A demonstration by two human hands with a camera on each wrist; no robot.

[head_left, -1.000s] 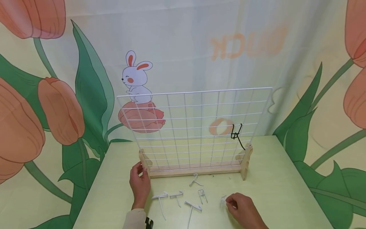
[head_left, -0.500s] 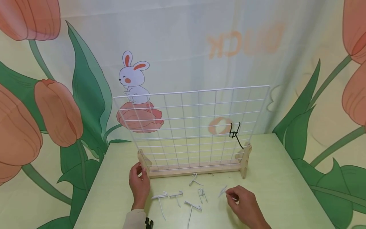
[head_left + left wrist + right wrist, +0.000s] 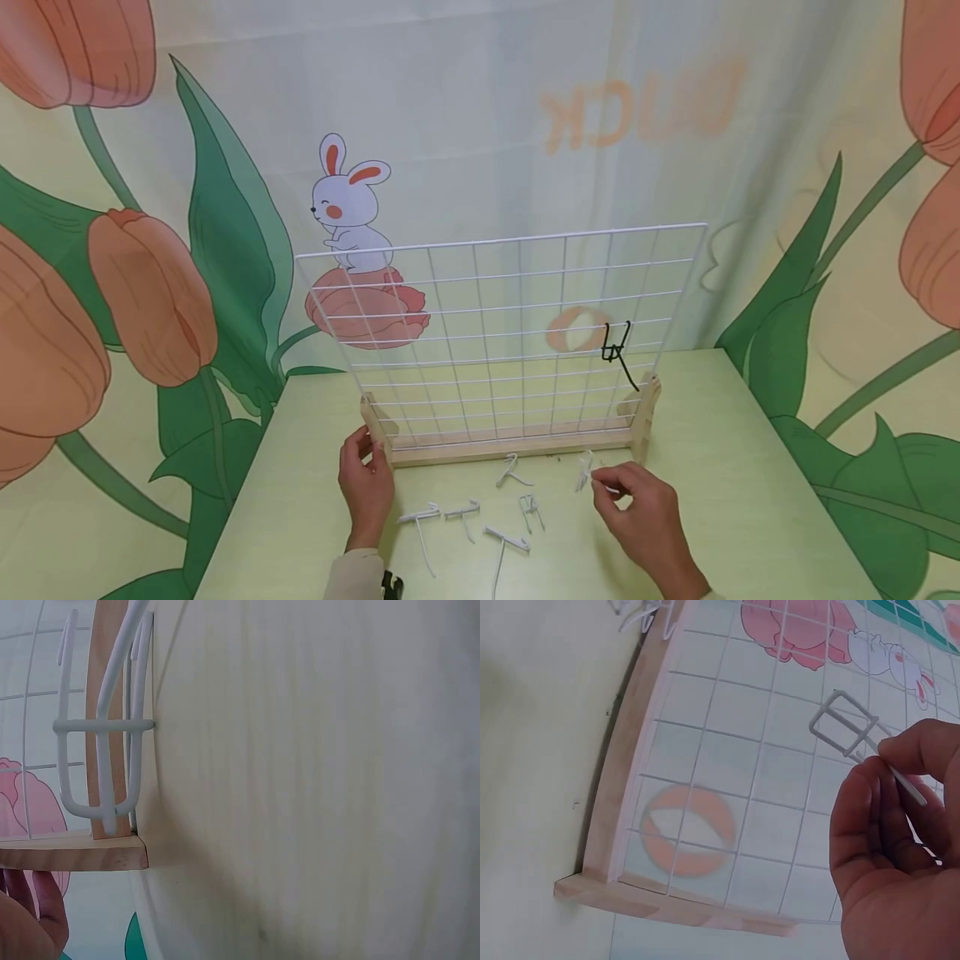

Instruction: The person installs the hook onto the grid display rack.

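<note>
— Pinching a white wire hook (image 3: 584,477) between thumb and fingertips, our right hand (image 3: 636,518) holds it lifted off the table (image 3: 735,500), just in front of the wire grid panel (image 3: 495,333) and near the panel's right wooden foot (image 3: 645,417). In the right wrist view the hook's (image 3: 847,729) squared loop end sticks out past the fingertips (image 3: 900,754), with the grid behind it.

— And our left hand (image 3: 365,479)?

— It rests at the panel's left wooden foot (image 3: 377,427), fingers curled against it. From the head view we cannot tell for sure whether they close around the foot or only press on it; the left wrist view shows just a few fingertips (image 3: 30,915) under the wooden base.

— What else sits by the panel?

— A black hook (image 3: 619,352) hangs on the grid, low down toward its right edge. On the table in front of the wooden base bar (image 3: 510,446) lie more white hooks: one (image 3: 512,471) just before the middle of the bar, a small one (image 3: 531,510) nearer to us, two (image 3: 435,515) closer to our left hand, and a long one (image 3: 504,550) nearest our body. A printed curtain with a rabbit (image 3: 348,208) and tulips hangs behind the panel.
</note>
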